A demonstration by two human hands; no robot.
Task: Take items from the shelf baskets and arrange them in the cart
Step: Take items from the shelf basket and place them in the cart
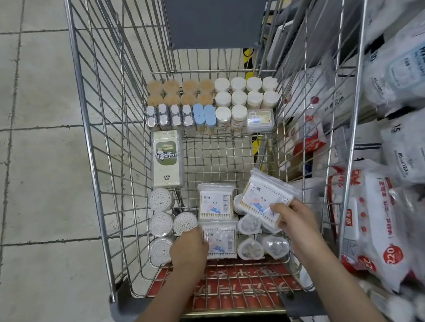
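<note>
- Cotton-swab packs are what we see being set into the wire shopping cart (91, 150); one flat pack (267, 198) is tilted above the cart floor at the near right, pinched at its near edge by our right hand (296, 216), whose grip is curled round it.
- Our left hand (188, 249) rests on the left edge of a second swab pack (221, 241) lying flat on the cart floor; its fingers are bent against the pack, and we cannot tell whether they actually clasp it.
- Just beyond that pack, touching it, lies a third swab pack (216, 202).
- Round swab tubs (161, 220) stand in a cluster at the near left, beside our left hand.
- Clear oval containers (250, 248) lie under and near the pack we hold.
- A green-and-white box (166, 159) lies flat along the left wall.
- At the far end, tan-topped jars (180, 93) fill the left, white-lidded jars (245, 91) the right; in front of them stand silver-topped boxes (168, 116) and two blue-lidded ones (204, 114).
- Bagged goods (378, 214) fill the shelf on the right, outside the cart.
</note>
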